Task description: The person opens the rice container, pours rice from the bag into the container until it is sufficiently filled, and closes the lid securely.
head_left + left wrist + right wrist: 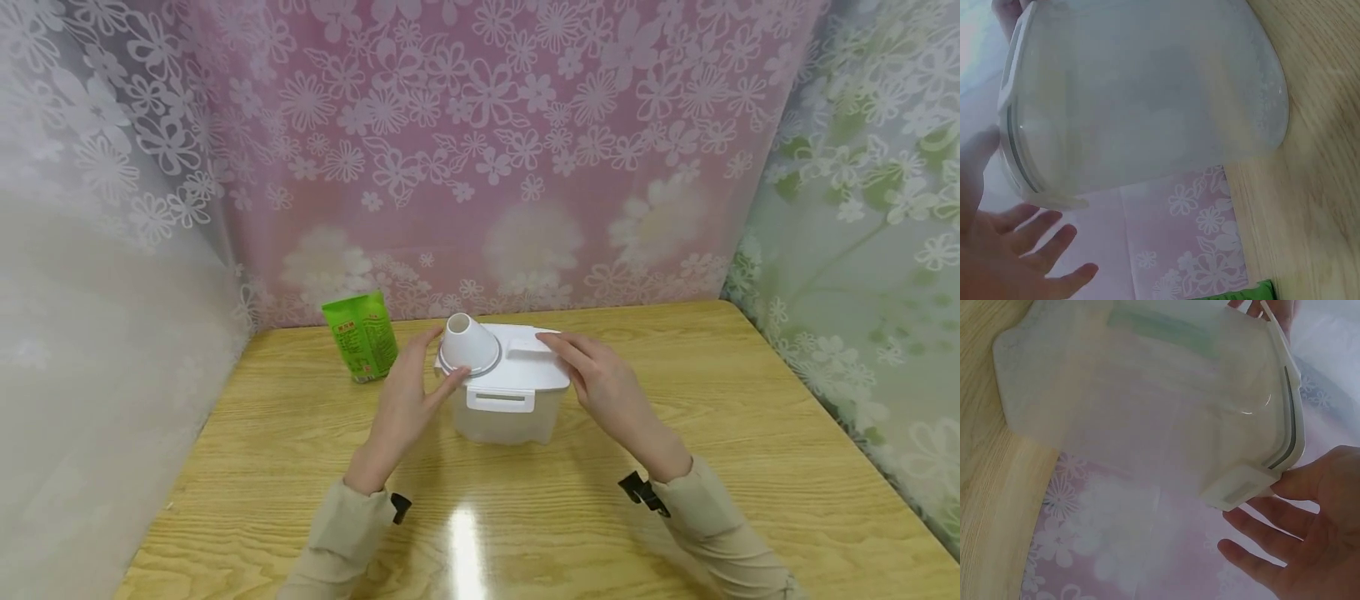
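A translucent plastic storage container (506, 421) stands on the table under a white lid (510, 377). On the lid's left part sits a white cone-shaped cap (468, 346), its narrow end up. My left hand (405, 392) holds the lid's left end, thumb at the front by the cone and index finger round the back; its other fingers spread loosely in the left wrist view. At the lid's right end, my right hand (607, 392) pinches the edge by a side clip (1241, 485) between thumb and fingers. A front clip (501, 400) lies along the near edge.
Left of the container, a green packet (362, 337) with printed text stands upright near the back edge of the wooden table (285, 467). Flowered curtains (480, 167) hang behind the table and along both sides.
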`<state>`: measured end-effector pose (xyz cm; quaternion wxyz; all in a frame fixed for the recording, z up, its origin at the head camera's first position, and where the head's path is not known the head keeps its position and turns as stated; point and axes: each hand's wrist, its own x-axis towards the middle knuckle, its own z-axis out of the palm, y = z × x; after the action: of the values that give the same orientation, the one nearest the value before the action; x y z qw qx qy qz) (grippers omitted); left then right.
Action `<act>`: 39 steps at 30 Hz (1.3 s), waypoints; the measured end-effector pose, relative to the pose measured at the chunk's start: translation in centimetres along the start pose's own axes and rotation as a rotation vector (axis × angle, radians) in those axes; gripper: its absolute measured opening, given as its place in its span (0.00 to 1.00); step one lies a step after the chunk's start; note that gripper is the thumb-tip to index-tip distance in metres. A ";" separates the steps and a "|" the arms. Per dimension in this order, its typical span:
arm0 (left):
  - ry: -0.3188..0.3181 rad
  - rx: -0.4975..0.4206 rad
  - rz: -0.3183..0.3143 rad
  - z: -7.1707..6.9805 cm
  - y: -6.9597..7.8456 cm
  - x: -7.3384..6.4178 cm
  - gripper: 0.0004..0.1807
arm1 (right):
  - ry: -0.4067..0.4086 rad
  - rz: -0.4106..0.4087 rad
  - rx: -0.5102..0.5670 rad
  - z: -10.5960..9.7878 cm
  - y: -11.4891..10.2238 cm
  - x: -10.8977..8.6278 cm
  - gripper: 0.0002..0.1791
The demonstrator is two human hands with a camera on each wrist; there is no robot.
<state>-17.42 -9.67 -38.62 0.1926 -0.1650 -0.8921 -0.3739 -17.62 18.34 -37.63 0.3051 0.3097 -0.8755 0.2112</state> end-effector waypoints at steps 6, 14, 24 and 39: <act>-0.060 -0.029 0.018 0.1 -0.3 0.0 0.37 | -0.016 0.012 0.006 0.1 0.3 0.1 0.24; -0.017 -0.005 0.063 0.1 0.1 -0.7 0.38 | -0.011 0.012 0.023 0.2 0.7 0.3 0.25; -0.007 -0.013 0.046 0.0 0.1 -1.2 0.37 | -0.063 0.004 0.031 -0.1 0.0 0.4 0.24; 0.021 0.005 0.102 -0.2 0.3 -1.2 0.37 | -0.034 -0.174 -0.146 2.4 -2.9 1.2 0.36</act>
<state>-16.20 -9.84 -38.87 0.2210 -0.2060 -0.8814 -0.3631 -17.34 14.42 -38.03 0.3291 0.3649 -0.8634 0.1143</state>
